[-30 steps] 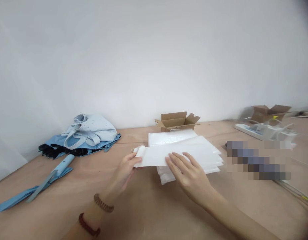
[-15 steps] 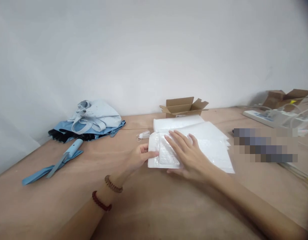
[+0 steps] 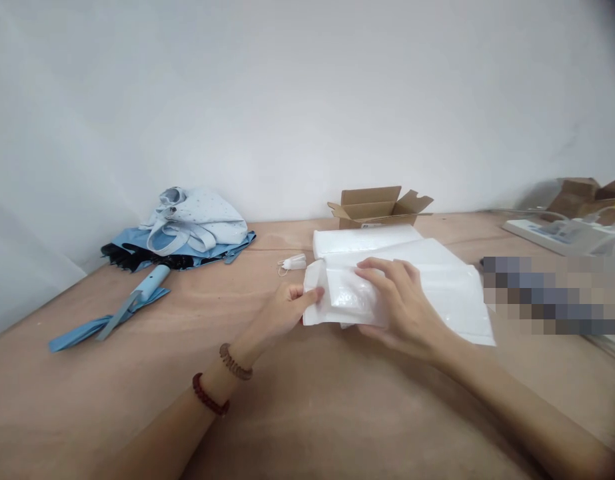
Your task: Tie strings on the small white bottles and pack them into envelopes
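Note:
My left hand [image 3: 280,310] pinches the flap end of a white bubble mailer [image 3: 350,297], thumb on top and fingers beneath. Bent over the mailer's other end is my right hand [image 3: 410,310], fingers on its upper face and thumb at the near edge; its underside grip is partly hidden. The mailer's padded middle bulges and shines between the two hands. Behind and to the right of it lie more white mailers [image 3: 452,287], spread in an overlapping pile. A small clear-and-white item with a thin loop [image 3: 293,263] rests just beyond my left hand.
An open cardboard box [image 3: 374,207] stands at the wall behind the pile. A blue folding umbrella [image 3: 152,283] and a pale cloth bag [image 3: 207,217] lie at the left. On the right are a white power strip [image 3: 532,235], another carton [image 3: 577,197] and a blurred-out object [image 3: 542,293].
The right hand's flat, spread fingers have curled around the mailer's right end. The mailer has lifted and tilted slightly, its flap still pinched in the left hand. The view has shifted a little.

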{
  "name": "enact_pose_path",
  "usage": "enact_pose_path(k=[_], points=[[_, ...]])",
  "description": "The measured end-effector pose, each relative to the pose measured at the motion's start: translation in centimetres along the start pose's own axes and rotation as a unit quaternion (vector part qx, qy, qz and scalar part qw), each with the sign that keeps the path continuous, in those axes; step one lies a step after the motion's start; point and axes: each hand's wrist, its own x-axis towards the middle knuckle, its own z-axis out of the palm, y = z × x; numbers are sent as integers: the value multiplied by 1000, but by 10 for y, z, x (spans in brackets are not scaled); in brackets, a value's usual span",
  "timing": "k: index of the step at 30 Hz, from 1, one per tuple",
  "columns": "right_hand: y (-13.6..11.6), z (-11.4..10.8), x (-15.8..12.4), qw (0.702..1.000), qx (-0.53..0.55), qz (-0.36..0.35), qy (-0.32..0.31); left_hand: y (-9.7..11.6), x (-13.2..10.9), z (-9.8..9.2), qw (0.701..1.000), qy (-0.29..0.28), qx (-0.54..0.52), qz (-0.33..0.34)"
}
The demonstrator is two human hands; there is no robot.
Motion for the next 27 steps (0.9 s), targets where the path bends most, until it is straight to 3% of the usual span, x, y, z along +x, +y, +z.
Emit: enact_pose_path(k=[5,8,11,13,19,27], points=[[4,-5,1,996,-46,30,-68,4,1,-10,998,12,51,25],[7,-9,1,994,-51,47,-88,6,5,-26,987,60,130,72],[12,-14,1,995,-50,57,-62,-3,14,-47,926,186,302,127],[14,-15,1,996,-53,55,-35,-15,24,-61,890,207,377,151],[17,-11,0,996,-65,57,-21,-42,49,-79,834,169,469,237],[15,-9,1,994,-87,57,-36,-44,49,-80,845,149,470,207]])
